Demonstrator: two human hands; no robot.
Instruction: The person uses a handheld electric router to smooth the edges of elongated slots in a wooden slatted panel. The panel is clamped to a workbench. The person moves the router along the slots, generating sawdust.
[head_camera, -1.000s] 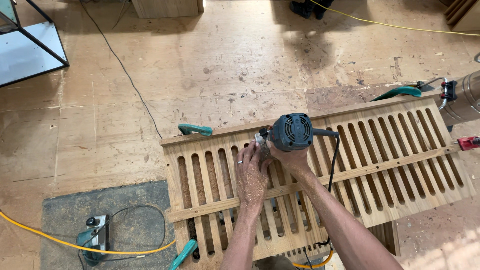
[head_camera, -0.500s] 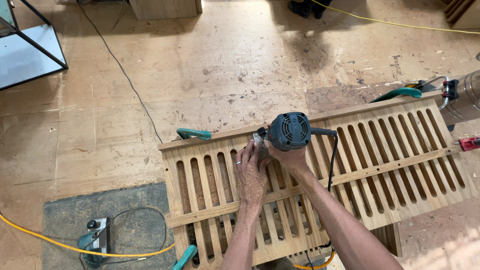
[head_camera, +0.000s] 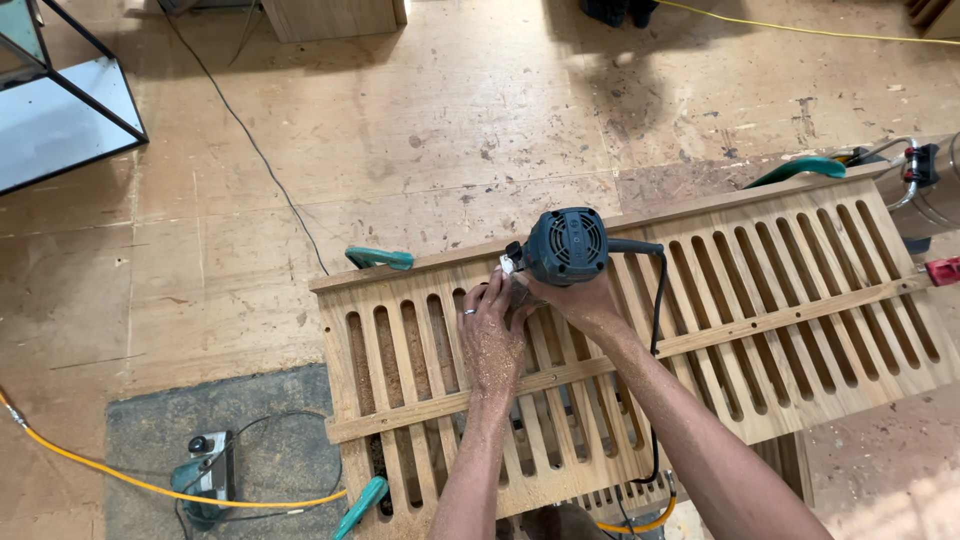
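Both hands, left (head_camera: 492, 330) and right (head_camera: 575, 297), grip a router (head_camera: 565, 245) at the slatted panel's (head_camera: 800, 300) 12 o'clock edge. Dusty plywood floor (head_camera: 450, 130); grey mat (head_camera: 270, 460) at 8 o'clock.

One router (head_camera: 566, 245), one panel (head_camera: 780, 300), three clamps (head_camera: 380, 259) (teal).

A teal trim router (head_camera: 566, 245) is being gripped by both hands, left hand (head_camera: 492, 330) and right hand (head_camera: 575, 297), at the slatted wooden panel's (head_camera: 800, 300) twelve o'clock edge.
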